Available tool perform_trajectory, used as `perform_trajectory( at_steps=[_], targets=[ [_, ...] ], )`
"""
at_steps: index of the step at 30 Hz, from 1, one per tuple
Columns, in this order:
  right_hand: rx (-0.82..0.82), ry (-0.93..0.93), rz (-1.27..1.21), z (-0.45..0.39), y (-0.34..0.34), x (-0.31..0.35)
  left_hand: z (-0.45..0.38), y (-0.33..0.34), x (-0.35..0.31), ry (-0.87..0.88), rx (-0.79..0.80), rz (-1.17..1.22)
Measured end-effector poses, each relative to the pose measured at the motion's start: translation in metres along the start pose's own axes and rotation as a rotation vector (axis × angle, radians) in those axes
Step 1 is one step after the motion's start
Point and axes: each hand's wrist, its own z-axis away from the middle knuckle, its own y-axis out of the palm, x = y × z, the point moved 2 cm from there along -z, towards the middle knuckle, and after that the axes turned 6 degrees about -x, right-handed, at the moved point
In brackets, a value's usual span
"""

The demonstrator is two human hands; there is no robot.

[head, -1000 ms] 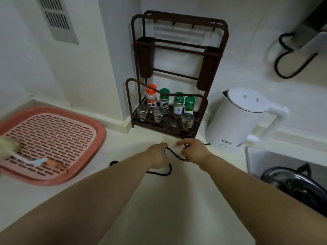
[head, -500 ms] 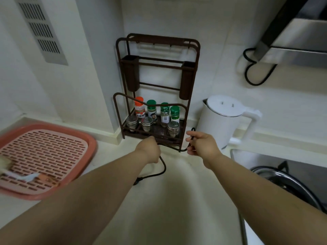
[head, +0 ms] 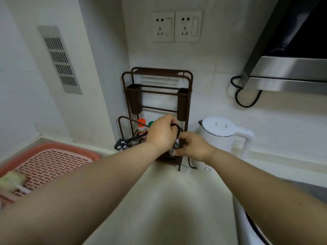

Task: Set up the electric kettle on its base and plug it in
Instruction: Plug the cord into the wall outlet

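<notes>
Cream stone-look table [head: 164,206], largest item: runs from the near edge to the far wall and carries everything below.

Steel-and-black range hood [head: 290,71], far right, overhanging; a looped black lead hangs under it.

Pink slotted plastic draining tray [head: 53,165], near left on the table.

Dark brown metal spice rack [head: 157,96], against the far wall, centre; small spice jars with red and green caps on its lower shelf.

White plastic electric kettle [head: 219,138] with loop handle, just right of the rack. Stands upright, long axis vertical, spout toward the rack at left, handle toward the right. Whether it sits on its base cannot be told; the right forearm covers its foot.

White double wall socket [head: 177,26], high on the far wall above the rack, both outlets vacant. Likely destination of the plug, hence the raised hands.

Left hand [head: 161,133], raised in front of the rack, grip curled round a loop of thin black power cord [head: 177,127]. Judged to be gathering slack for the reach upward.

Right hand [head: 193,147], just right of and below the left, grip pinching the same cord lower down, seemingly steadying it near the kettle. A further stretch of cord drops to the table beside the kettle's foot.

Black plug [head: 120,145], smallest item, dangling at the rack's left foot, prongs seemingly leftward, not yet inserted.
</notes>
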Motion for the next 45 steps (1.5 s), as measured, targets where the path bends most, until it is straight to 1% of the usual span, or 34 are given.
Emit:
perform_trajectory(
  at_steps=[1,3,6,8,11,13,17,19,21,23,25,27,29,31,32,34,35,37,39,41,45],
  targets=[
    [0.019,0.003,-0.153,0.0,-0.005,0.007,-0.004,-0.001,-0.007,0.038,0.014,-0.014],
    [-0.031,0.003,-0.38,-0.004,-0.018,0.016,-0.014,0.001,-0.019,0.1,0.034,-0.059],
    [-0.131,0.055,-0.529,-0.012,-0.041,0.021,-0.029,0.007,-0.031,0.155,0.061,-0.103],
    [-0.169,0.104,-0.601,-0.017,-0.051,0.021,-0.038,0.011,-0.035,0.151,0.079,-0.113],
    [-0.257,0.195,-0.635,-0.025,-0.065,0.015,-0.053,0.01,-0.031,0.06,0.14,-0.242],
    [-0.275,0.204,-0.629,-0.03,-0.074,0.013,-0.063,0.007,-0.026,-0.008,0.218,-0.323],
    [-0.288,0.17,-0.651,-0.039,-0.085,0.017,-0.075,0.005,-0.023,-0.082,0.374,-0.273],
    [-0.339,0.189,-0.668,-0.043,-0.087,0.017,-0.076,0.008,-0.022,-0.119,0.448,-0.241],
    [-0.438,0.251,-0.687,-0.048,-0.089,0.012,-0.078,0.01,-0.021,-0.133,0.461,-0.149],
    [-0.514,0.296,-0.708,-0.053,-0.091,0.008,-0.085,0.008,-0.022,-0.123,0.407,-0.079],
    [-0.538,0.296,-0.7,-0.058,-0.092,0.009,-0.096,0.003,-0.026,-0.105,0.302,0.024],
    [-0.548,0.28,-0.638,-0.065,-0.093,0.012,-0.11,-0.002,-0.032,-0.107,0.203,0.179],
    [-0.55,0.21,-0.469,-0.07,-0.096,0.016,-0.121,-0.007,-0.04,-0.1,0.149,0.28],
    [-0.529,0.08,-0.242,-0.076,-0.101,0.027,-0.131,-0.009,-0.045,-0.051,0.138,0.295],
    [-0.514,0.022,-0.18,-0.079,-0.104,0.033,-0.136,-0.009,-0.048,-0.017,0.138,0.276],
    [-0.512,-0.032,-0.151,-0.084,-0.11,0.044,-0.141,-0.007,-0.052,0.032,0.138,0.25],
    [-0.534,-0.036,-0.133,-0.087,-0.114,0.046,-0.143,-0.007,-0.053,0.041,0.143,0.258],
    [-0.638,0.008,-0.071,-0.091,-0.123,0.044,-0.145,-0.006,-0.051,0.048,0.179,0.237],
    [-0.736,0.09,-0.062,-0.094,-0.131,0.037,-0.148,-0.007,-0.045,0.104,0.222,0.079],
    [-0.762,0.146,-0.06,-0.099,-0.134,0.032,-0.152,-0.011,-0.04,0.143,0.227,0.008],
    [-0.764,0.178,-0.058,-0.113,-0.136,0.036,-0.165,-0.02,-0.043,0.142,0.119,0.095]
  ],
)
